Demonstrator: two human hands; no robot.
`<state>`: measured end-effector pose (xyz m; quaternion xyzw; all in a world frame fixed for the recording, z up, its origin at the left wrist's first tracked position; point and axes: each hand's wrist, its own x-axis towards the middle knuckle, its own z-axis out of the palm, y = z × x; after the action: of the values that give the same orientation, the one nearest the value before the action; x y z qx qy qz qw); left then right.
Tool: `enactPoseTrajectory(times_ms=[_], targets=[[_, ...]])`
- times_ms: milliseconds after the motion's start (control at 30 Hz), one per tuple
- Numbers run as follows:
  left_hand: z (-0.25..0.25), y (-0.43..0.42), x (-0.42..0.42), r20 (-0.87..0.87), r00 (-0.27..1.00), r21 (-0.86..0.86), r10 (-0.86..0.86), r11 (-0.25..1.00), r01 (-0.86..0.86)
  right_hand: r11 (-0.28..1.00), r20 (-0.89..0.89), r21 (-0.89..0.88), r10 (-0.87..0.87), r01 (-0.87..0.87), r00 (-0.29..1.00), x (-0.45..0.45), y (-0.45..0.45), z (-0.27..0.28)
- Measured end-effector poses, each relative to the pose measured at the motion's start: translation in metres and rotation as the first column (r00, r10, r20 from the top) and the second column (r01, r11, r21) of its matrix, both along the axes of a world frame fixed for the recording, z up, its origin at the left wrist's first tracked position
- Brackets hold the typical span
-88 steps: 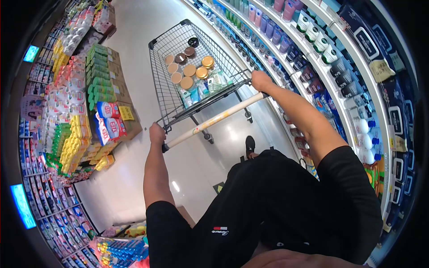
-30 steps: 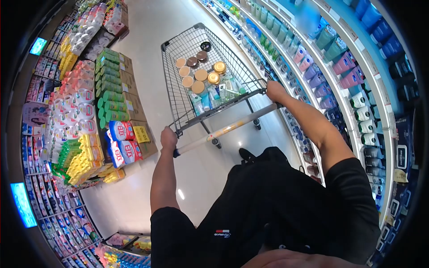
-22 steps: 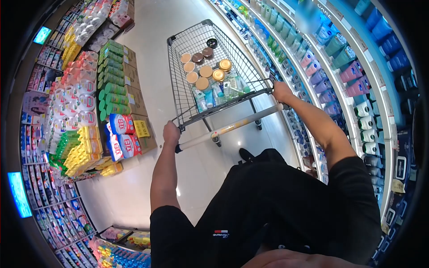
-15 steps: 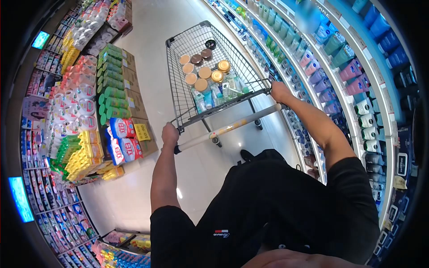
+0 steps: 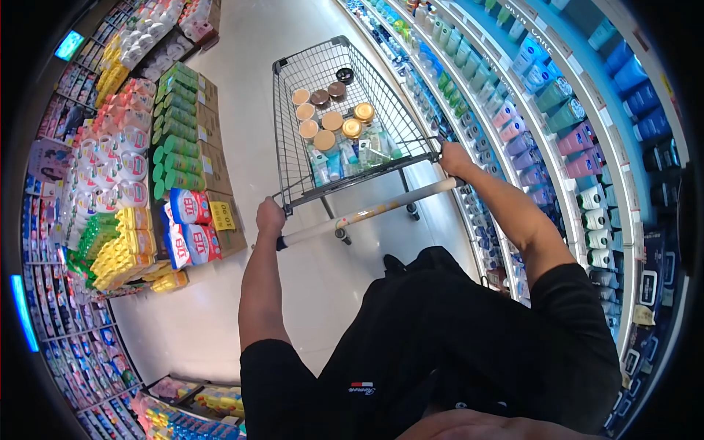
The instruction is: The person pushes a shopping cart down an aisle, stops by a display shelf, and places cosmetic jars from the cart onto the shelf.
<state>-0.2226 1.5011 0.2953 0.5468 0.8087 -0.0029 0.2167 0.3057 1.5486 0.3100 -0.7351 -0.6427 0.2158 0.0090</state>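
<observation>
My left hand (image 5: 270, 218) is closed around the left rear corner of a grey wire shopping cart (image 5: 312, 195), beside the end of its pale handlebar (image 5: 367, 213). On the right rear corner, my right hand (image 5: 456, 159) is closed in the same way; its fingertips are partly hidden. Inside the basket lie several round tubs with beige lids (image 5: 332, 120), brown-lidded jars (image 5: 336, 89), gold-lidded jars (image 5: 364, 111) and a black round lid or jar (image 5: 345, 75). Clear and blue tubes and bottles (image 5: 334, 166) are bunched at the end nearest me.
Shelves of tubes and bottles (image 5: 579, 138) curve along my right, close to my right arm. On the left stand stacked green canisters (image 5: 182, 163), red-white-blue bags (image 5: 198, 242) with a yellow price card (image 5: 221, 215), and yellow bottles (image 5: 128, 253). Pale floor (image 5: 246, 66) runs ahead between them.
The cart and both hands sit slightly further left in view. The left-hand display has shifted left and a little downward. Both hands keep their hold on the cart.
</observation>
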Motion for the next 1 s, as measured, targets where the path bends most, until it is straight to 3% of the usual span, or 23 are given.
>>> enactPoseTrajectory(times_ms=[67, 167, 267, 367, 433, 533, 567, 667, 733, 800, 867, 1000], targets=[[-0.004, 0.01, -0.003, 0.009, 1.0, 0.007, 0.014, 1.0, -0.014, 0.999, -0.022, 0.017, -0.027, 0.028, 0.999, 0.003, 0.012, -0.008], [-0.001, 0.023, -0.003, -0.002, 1.0, -0.006, 0.005, 1.0, -0.005, 0.996, 0.016, 0.062, 0.065, -0.066, 0.998, 0.0, 0.023, -0.003], [0.002, 0.037, -0.005, -0.012, 1.0, -0.019, 0.013, 1.0, -0.013, 0.998, 0.037, 0.055, 0.005, -0.007, 0.999, -0.007, 0.037, -0.001], [-0.005, 0.053, -0.015, -0.052, 0.998, 0.015, -0.019, 1.0, 0.02, 0.997, 0.029, 0.045, 0.056, -0.057, 0.998, -0.01, 0.054, -0.004], [-0.011, 0.062, -0.024, -0.087, 0.989, 0.143, -0.12, 0.981, 0.131, 0.999, 0.017, 0.023, 0.045, -0.045, 0.999, -0.013, 0.065, -0.008], [0.002, 0.079, -0.024, -0.07, 0.99, 0.088, -0.12, 0.988, 0.126, 0.999, 0.023, 0.014, 0.037, -0.037, 0.999, -0.02, 0.085, -0.011], [0.014, 0.084, -0.017, -0.051, 0.998, 0.042, -0.026, 0.999, 0.028, 0.999, 0.023, 0.011, 0.037, -0.037, 0.999, -0.022, 0.092, -0.012], [0.008, 0.105, -0.027, -0.003, 1.0, 0.025, 0.006, 1.0, -0.006, 0.999, 0.007, -0.018, 0.036, -0.036, 0.999, -0.03, 0.11, -0.008], [0.001, 0.12, -0.038, 0.014, 1.0, 0.036, -0.003, 0.999, 0.002, 0.995, 0.019, 0.051, 0.084, -0.085, 0.996, -0.036, 0.124, -0.007], [-0.012, 0.142, -0.058, 0.026, 1.0, 0.054, -0.012, 0.998, 0.011, 0.998, -0.018, 0.067, 0.02, -0.019, 1.0, -0.046, 0.14, -0.005], [-0.037, 0.161, -0.08, -0.012, 0.994, 0.129, -0.111, 0.985, 0.112, 1.0, -0.048, -0.024, -0.022, 0.021, 0.999, -0.052, 0.158, -0.004], [-0.002, 0.195, -0.069, 0.048, 0.999, 0.044, -0.019, 0.999, 0.017, 1.0, -0.053, -0.006, -0.011, 0.011, 0.999, -0.068, 0.19, 0.011]])
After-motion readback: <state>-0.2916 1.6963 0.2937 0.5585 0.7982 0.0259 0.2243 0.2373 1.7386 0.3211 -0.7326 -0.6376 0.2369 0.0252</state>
